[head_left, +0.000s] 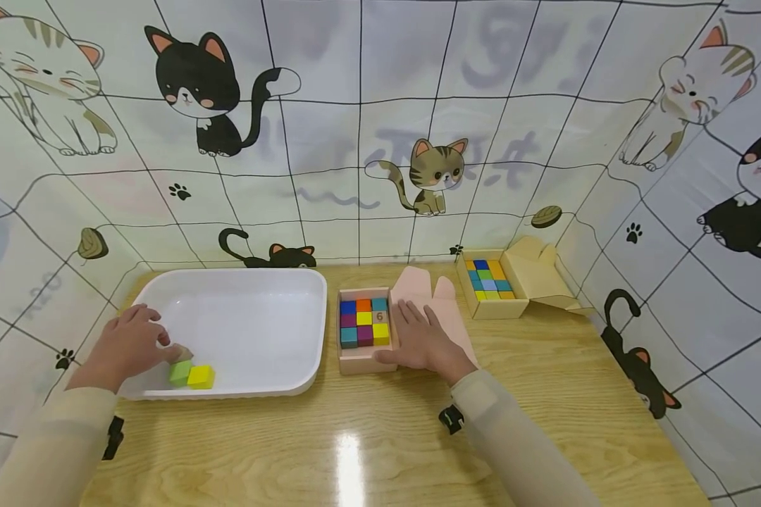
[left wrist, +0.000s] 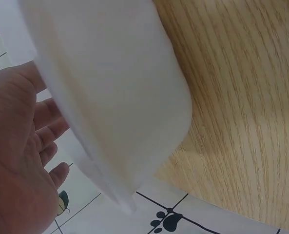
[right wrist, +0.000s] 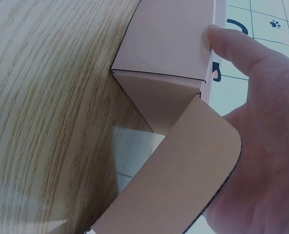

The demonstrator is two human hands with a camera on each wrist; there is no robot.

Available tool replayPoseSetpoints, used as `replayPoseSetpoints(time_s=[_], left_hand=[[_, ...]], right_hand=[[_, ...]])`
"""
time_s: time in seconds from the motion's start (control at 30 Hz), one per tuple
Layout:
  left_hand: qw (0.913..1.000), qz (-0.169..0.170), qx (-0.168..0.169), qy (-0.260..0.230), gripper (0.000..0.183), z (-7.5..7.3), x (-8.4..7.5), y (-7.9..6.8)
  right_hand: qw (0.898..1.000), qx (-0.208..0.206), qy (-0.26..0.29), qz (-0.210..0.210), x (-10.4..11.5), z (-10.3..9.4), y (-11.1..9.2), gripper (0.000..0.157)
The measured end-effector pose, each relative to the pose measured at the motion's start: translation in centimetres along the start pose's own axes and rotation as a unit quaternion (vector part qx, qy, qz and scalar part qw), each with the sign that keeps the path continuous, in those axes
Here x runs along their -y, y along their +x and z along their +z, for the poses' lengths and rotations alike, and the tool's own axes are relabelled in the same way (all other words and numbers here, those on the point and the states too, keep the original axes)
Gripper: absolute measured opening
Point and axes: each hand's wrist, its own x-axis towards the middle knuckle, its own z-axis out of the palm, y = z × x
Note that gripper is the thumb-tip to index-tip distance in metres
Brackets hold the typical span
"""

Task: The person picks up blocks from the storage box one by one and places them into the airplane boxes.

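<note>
My left hand (head_left: 130,341) reaches over the left side of a white tray (head_left: 247,387), its thumb tip right at the top of a light green cube (head_left: 180,374). I cannot tell whether it grips that cube; in the left wrist view the tray's wall (left wrist: 120,97) hides the fingertips. A yellow cube (head_left: 201,377) sits beside the green one. My right hand (head_left: 418,338) rests with extended fingers on the open lid (head_left: 447,310) of a pink cardboard box (head_left: 361,365), thumb on its front edge. Colored cubes (head_left: 364,319) lie in rows inside, one marked 6.
A cream box (head_left: 504,308) with colored cubes stands at the back right, its lid (head_left: 535,274) folded open to the right. Cat-patterned sheeting (head_left: 330,141) rises behind and at the sides of the wooden table (head_left: 279,451).
</note>
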Motion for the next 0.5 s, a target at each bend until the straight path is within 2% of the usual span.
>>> replayPoseSetpoints(time_s=[0.37, 0.5], left_hand=[[0.9998, 0.002, 0.006, -0.018, 0.039, 0.54, 0.11, -0.11], [0.9999, 0.008, 0.004, -0.007, 0.034, 0.69, 0.22, -0.09]], right_hand=[[1.000, -0.001, 0.000, 0.000, 0.07, -0.12, -0.13, 0.103], [1.000, -0.003, 0.002, 0.000, 0.07, -0.12, -0.15, 0.103]])
